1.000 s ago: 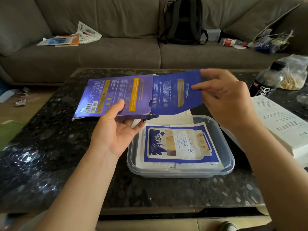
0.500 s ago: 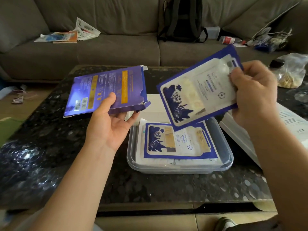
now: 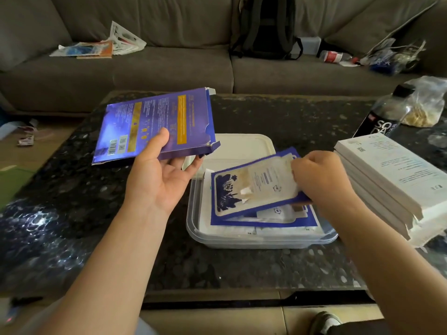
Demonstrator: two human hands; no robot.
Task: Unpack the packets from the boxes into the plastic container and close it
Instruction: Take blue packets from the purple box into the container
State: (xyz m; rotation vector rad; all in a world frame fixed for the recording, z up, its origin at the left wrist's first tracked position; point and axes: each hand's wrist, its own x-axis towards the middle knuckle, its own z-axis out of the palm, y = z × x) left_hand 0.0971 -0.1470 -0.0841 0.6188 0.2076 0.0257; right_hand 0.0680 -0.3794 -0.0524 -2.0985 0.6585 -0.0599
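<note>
**Inspector:** Where was the plastic container point(image 3: 261, 243)?

**Assistant:** It stood open on the dark speckled surface point(image 3: 242, 269), with stored packets point(image 3: 280, 213) lying flat inside it. Its white lid point(image 3: 242, 146) lay just behind it.

**Inspector:** And the right hand?

**Assistant:** The right hand point(image 3: 321, 180) was curled round the right edge of a blue-and-white packet point(image 3: 254, 187). It held the packet tilted just above the container's contents. Whether the packet touched them could not be told.

**Inspector:** The left hand?

**Assistant:** The left hand point(image 3: 160, 175) gripped a flat purple box point(image 3: 157, 124), thumb on top and fingers beneath. The box was raised to the left of the container, with its open end turned toward the container.

**Inspector:** Any other items?

**Assistant:** A stack of white boxes point(image 3: 387, 180) rested just right of the container. A dark-labelled bottle point(image 3: 379, 117) stood behind and to the right of the container. A grey sofa point(image 3: 169, 68) carrying a black backpack point(image 3: 263, 25) stood well behind the container.
</note>
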